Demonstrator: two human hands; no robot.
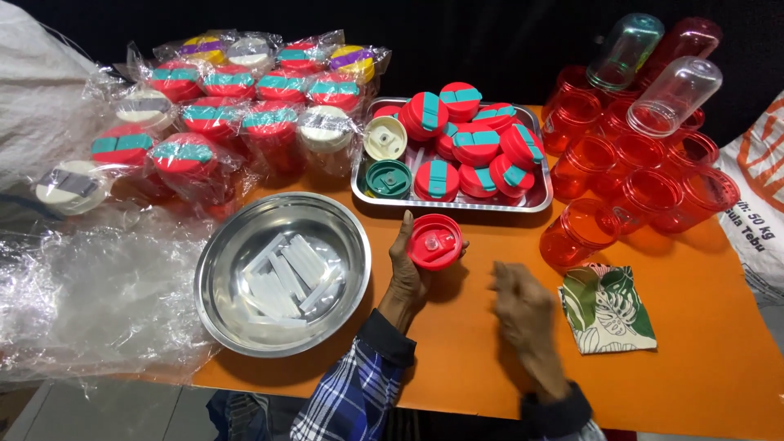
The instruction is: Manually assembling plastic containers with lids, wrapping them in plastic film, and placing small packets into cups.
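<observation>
Fingers of left hand (406, 273) curl round red lid (434, 242), table centre, five o'clock of steel bowl (219, 282). Right hand (523, 314) blurred, empty, loosely bent, four o'clock of lid. Lid probably light, rigid, smooth plastic; rim grip looks safest.

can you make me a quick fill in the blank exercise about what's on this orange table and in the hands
1. The left hand holds a ____ lid over the table.
2. The round steel bowl holds clear ____ pieces.
3. The rectangular tray holds mostly red lids, one cream lid and one ____ lid.
4. The folded leaf-print cloth lies beside the ____ hand.

Missing words: red; plastic; green; right
</observation>
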